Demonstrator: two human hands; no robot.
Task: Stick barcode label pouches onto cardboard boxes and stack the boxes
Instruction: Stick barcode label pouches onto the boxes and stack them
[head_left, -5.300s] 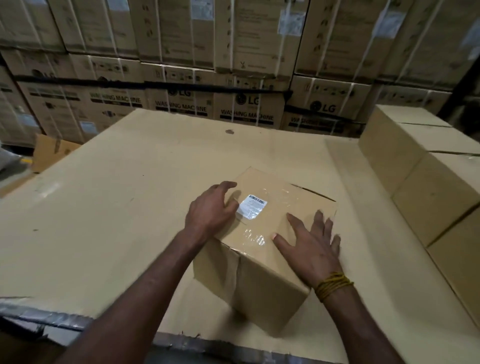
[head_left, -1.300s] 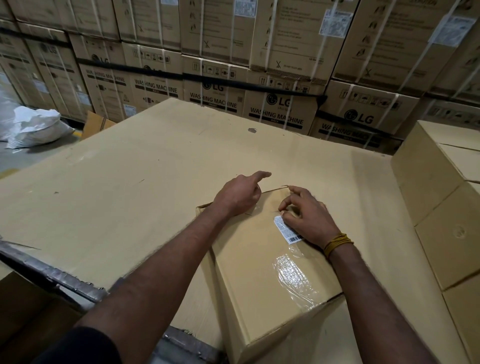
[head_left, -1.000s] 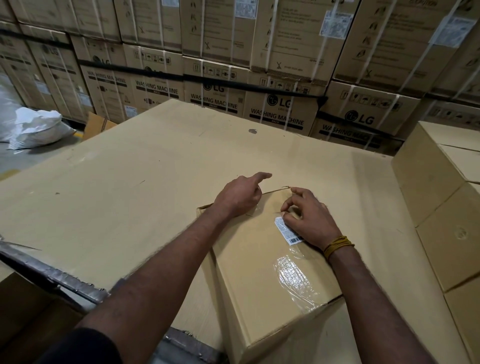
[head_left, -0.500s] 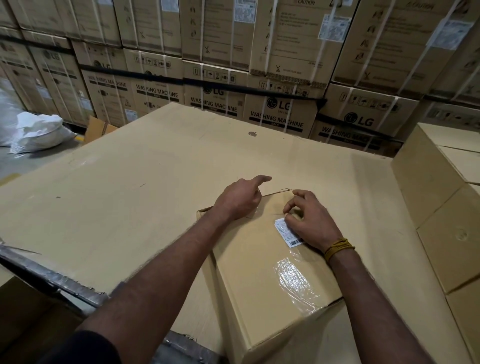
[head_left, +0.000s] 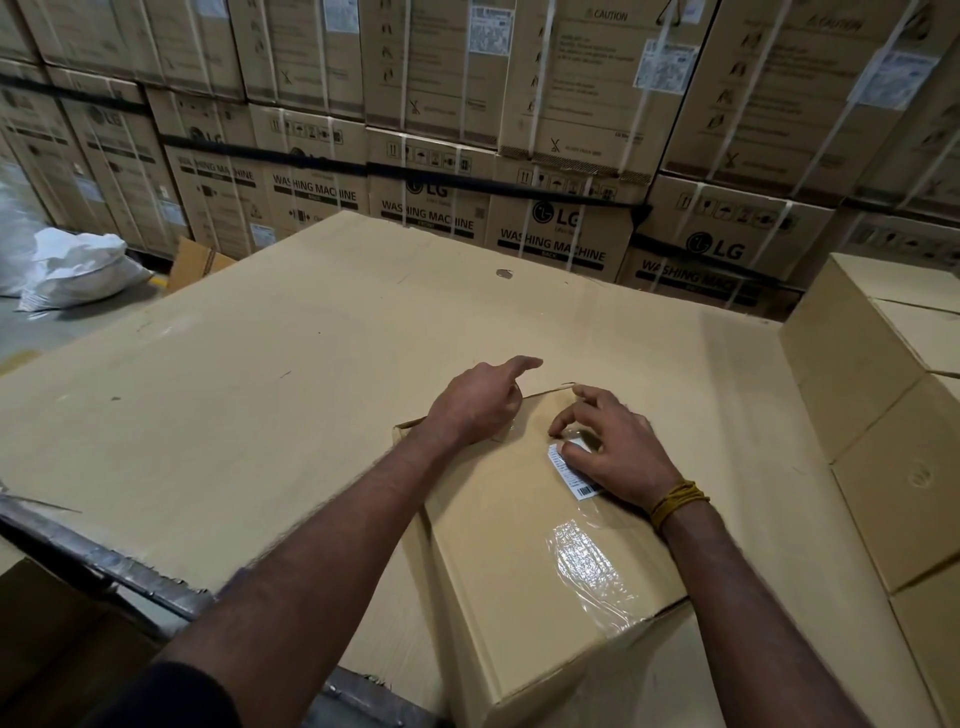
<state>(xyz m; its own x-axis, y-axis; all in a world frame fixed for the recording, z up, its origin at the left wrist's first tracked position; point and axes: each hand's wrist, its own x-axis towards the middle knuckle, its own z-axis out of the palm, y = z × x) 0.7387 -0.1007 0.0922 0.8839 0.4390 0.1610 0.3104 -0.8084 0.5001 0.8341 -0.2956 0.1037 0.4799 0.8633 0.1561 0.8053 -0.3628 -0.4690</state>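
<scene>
So there's a plain cardboard box (head_left: 524, 561) sitting on a big flat sheet of cardboard (head_left: 234, 395) that covers the work surface, right at the near edge in front of the person. On top of the box is a white barcode label (head_left: 571, 470) under a clear plastic pouch (head_left: 592, 566), which is shiny and a bit wrinkled toward the near right corner.

The left hand (head_left: 478, 405) rests on the far left part of the box top, index finger stretched out past the far edge, the other fingers loosely bent and not wrapped around anything. The right hand (head_left: 613, 447) sits over the label with its palm on it and the fingers arched, tips touching the film just past the label's far end. Hard to say if they're pinching the plastic edge or just pressing it down, honestly can't tell. There's a yellow thread band (head_left: 675, 501) on that wrist.

Off to the right, well apart from the hands, is a stack of similar plain boxes (head_left: 883, 415). Behind the sheet there's a wall of strapped washing machine cartons (head_left: 550, 228). Far left on the floor, a white sack (head_left: 78, 270) and a loose cardboard piece (head_left: 195, 260) near it.
</scene>
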